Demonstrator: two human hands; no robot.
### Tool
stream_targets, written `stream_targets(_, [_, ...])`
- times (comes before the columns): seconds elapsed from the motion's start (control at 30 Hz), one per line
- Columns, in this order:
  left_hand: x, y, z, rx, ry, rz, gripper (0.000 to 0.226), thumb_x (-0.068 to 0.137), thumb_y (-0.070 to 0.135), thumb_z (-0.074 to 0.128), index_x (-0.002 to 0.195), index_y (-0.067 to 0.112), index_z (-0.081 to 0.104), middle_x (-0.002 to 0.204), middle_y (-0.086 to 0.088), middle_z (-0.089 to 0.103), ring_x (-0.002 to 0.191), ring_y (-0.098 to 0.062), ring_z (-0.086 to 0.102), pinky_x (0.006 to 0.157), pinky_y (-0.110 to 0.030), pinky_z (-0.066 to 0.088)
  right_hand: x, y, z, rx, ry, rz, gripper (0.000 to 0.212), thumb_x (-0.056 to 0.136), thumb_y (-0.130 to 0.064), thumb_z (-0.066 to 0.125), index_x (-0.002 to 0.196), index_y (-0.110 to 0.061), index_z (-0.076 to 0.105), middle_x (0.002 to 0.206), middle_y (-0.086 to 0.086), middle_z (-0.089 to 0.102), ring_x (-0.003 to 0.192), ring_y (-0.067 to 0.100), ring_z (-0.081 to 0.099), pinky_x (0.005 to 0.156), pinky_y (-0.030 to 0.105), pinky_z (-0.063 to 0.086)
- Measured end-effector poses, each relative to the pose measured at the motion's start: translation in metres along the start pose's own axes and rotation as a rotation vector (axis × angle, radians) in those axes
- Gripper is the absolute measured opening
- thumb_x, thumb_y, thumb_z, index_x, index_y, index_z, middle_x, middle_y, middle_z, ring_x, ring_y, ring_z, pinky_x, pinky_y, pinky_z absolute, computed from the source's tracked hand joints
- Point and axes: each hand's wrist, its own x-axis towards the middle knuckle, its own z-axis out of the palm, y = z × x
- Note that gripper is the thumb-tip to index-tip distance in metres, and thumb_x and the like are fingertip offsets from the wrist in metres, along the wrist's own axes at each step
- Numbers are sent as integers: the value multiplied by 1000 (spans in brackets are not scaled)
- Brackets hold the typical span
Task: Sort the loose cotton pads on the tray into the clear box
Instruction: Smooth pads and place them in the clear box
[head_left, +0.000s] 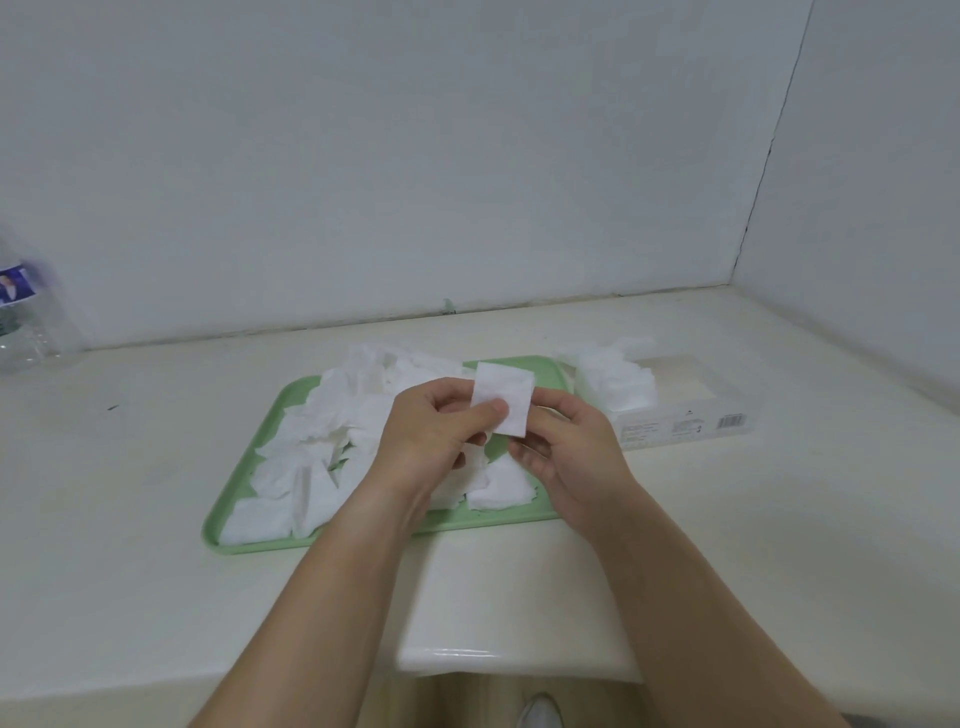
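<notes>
Head view: we hold 1 square white cotton pad (503, 397) lifted above the pale green plastic tray (548, 376), between our 2 hands. Our left hand (436, 431) pinches its lower left part under the thumb, other fingers curled. Our right hand (566, 447) curls at its right edge and seems to pinch it too. We judge the pad nearly weightless, soft, limp and fuzzy, so a light pinch at an edge suits it; layers may cling together. Loose white pads (311, 457) lie rumpled in a heap across the tray. The clear rectangular plastic box (691, 410), just beside the tray's right end on the smooth cream counter (130, 467), already holds a stack of white pads (615, 376).
</notes>
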Motion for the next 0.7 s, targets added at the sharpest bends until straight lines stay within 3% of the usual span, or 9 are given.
stream_targets(0.13, [2,-1,4,39,18,17,8,84,18,80,91,19,76,72,3,71,57,-5,58,53,-22,42,0,1,0,-4,-17,-6,23,88,0,68,111,-3,67,103,16,75,88,21,70,85,33,56])
stream_targets(0.33, [6,-1,8,83,54,51,11,83,13,79,93,14,75,70,3,69,51,-1,56,47,-12,40,1,1,0,34,-21,9,19,93,1,61,111,-1,65,100,16,73,85,21,71,82,33,58])
stream_targets(0.57, [10,-3,14,170,102,110,11,79,15,78,88,19,72,76,4,70,65,-7,61,67,-25,49,1,-6,3,253,1,79,25,99,-18,53,111,-3,68,104,16,74,86,26,71,78,35,57])
stream_targets(0.63, [11,-2,14,184,107,99,19,77,18,80,93,20,70,78,5,70,69,-9,64,67,-25,49,-1,-5,3,190,-54,35,20,99,-21,57,105,-8,71,103,11,75,88,21,72,82,34,56])
stream_targets(0.7, [12,-1,11,203,85,90,26,77,22,84,97,21,67,82,4,70,69,-10,65,65,-25,48,-2,-1,2,107,-95,-13,14,99,-12,59,105,-7,71,103,11,75,90,18,72,79,31,56])
